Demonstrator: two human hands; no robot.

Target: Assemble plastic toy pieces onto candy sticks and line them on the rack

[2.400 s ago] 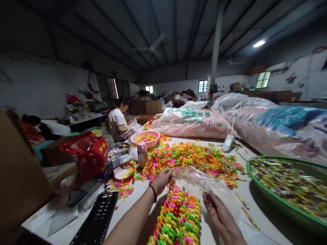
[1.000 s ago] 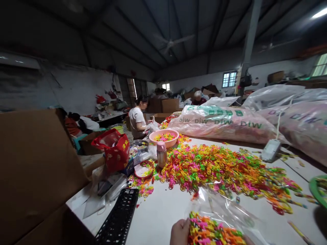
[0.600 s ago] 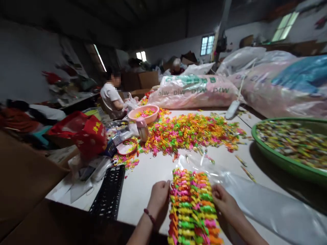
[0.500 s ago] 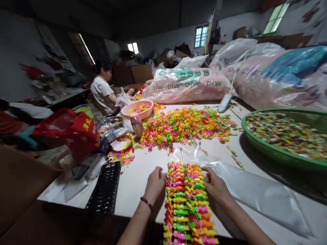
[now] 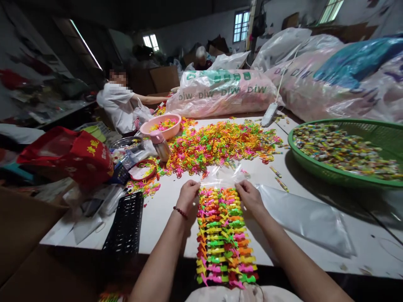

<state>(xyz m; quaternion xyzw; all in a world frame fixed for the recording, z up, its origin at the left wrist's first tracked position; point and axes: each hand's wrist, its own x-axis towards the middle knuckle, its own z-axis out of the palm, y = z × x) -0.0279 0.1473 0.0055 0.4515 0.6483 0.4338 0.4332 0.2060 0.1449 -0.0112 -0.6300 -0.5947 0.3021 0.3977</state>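
Note:
My left hand (image 5: 189, 193) pinches one upper corner of a clear plastic bag (image 5: 217, 181). My right hand (image 5: 251, 197) pinches the opposite corner, so the film is stretched between them. Below the film hang two columns of bright plastic pieces (image 5: 225, 235) in yellow, pink, green, orange and red, stacked in close rows. They seem to lie inside the bag, though its lower film is hard to make out. The bottom of the columns reaches past the table edge towards my lap. Flat clear plastic bags (image 5: 310, 220) lie to the right of my right hand.
A heap of loose colourful pieces (image 5: 220, 144) covers the table's middle. On the right stands a green basket (image 5: 343, 178) of small wrapped items. A black plastic rack (image 5: 124, 222), pink basin (image 5: 173, 132), bottle (image 5: 160, 147) and red bag (image 5: 85, 155) are left. A co-worker (image 5: 116, 105) sits beyond.
Both hands have moved up to the bag's top edge and now pull it taut. The columns' lower end has come into view. The co-worker's arm has reached out towards the table.

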